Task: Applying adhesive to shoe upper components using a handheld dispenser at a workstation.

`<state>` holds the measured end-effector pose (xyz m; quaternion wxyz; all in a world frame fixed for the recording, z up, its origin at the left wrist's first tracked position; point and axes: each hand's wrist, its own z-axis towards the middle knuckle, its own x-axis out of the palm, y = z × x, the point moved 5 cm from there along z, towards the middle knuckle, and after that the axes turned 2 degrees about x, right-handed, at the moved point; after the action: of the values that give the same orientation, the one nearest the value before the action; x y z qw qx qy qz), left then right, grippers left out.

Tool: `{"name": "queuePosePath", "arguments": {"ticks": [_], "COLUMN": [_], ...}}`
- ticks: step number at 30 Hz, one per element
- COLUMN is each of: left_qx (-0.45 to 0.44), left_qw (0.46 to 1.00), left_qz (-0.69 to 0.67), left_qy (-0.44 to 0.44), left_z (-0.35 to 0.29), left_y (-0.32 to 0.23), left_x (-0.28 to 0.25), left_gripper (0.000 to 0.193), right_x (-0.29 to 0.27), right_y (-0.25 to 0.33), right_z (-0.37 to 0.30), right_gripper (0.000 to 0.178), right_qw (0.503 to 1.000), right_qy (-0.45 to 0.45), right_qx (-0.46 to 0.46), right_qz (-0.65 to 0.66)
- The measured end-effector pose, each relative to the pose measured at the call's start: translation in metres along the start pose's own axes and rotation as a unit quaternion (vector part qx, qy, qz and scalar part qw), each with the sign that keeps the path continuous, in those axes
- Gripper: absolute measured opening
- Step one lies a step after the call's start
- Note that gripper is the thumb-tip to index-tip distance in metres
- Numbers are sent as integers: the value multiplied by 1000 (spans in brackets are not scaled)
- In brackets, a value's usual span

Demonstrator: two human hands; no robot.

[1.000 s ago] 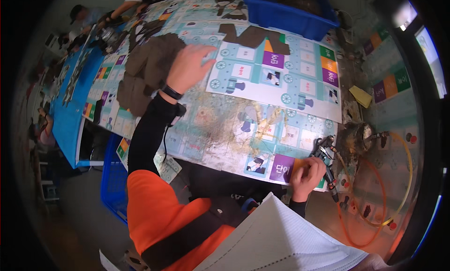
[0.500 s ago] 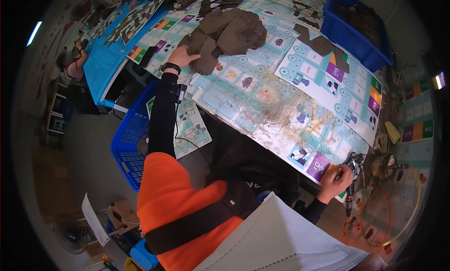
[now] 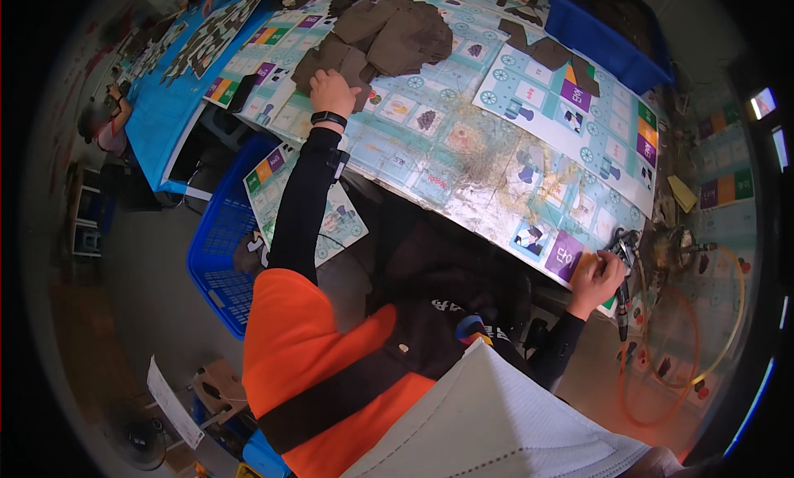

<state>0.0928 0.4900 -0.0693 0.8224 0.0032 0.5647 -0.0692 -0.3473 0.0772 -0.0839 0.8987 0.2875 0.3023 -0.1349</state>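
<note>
My left hand (image 3: 332, 93) rests on brown, flat cut pieces (image 3: 313, 61) at the near left side of a heap, its fingers apart over them. The heap of brown pieces (image 3: 405, 36) overlaps in loose layers at the far middle of the table. At the table's near right corner my right hand (image 3: 597, 283) has curled fingers, close beside a dark spray gun (image 3: 624, 248). Whether those fingers hold anything is hidden. A hose runs from the gun's area.
A blue bin (image 3: 608, 44) with dark contents stands at the far right. Several brown pieces (image 3: 546, 54) lie on a printed sheet (image 3: 517, 97). A blue basket (image 3: 217, 255) is below the table's left edge. Another person (image 3: 112, 131) sits by a blue table (image 3: 161, 122).
My left hand has shifted from the side of the brown pieces to lying over them, and the near pieces sit differently. The whole view has tilted slightly. My right hand stays by the spray gun.
</note>
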Motion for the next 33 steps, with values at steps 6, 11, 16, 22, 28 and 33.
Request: {"name": "queuePosePath", "arguments": {"ticks": [6, 11, 16, 22, 28, 33], "left_qx": [-3, 44, 134, 77, 106, 130], "left_qw": [999, 997, 987, 995, 991, 982], "left_qz": [-32, -36, -83, -34, -2, 78], "left_qy": [-18, -57, 33, 55, -78, -113], "left_z": [5, 44, 88, 76, 54, 49], "left_y": [7, 23, 24, 12, 8, 2], "left_x": [-1, -6, -1, -1, -11, -26], "left_gripper": [65, 87, 94, 89, 80, 71], "right_x": [1, 1, 1, 0, 2, 1], "right_y": [0, -2, 3, 3, 0, 1], "right_z": [-2, 0, 0, 2, 0, 0], "right_gripper": [12, 10, 9, 8, 8, 8], "right_qw": [1000, 1000, 1000, 1000, 1000, 1000], "right_qy": [1, -4, 14, -2, 15, 8], "right_qx": [-21, -2, -26, -24, -16, -24], "right_qz": [15, 14, 7, 12, 10, 9]}}
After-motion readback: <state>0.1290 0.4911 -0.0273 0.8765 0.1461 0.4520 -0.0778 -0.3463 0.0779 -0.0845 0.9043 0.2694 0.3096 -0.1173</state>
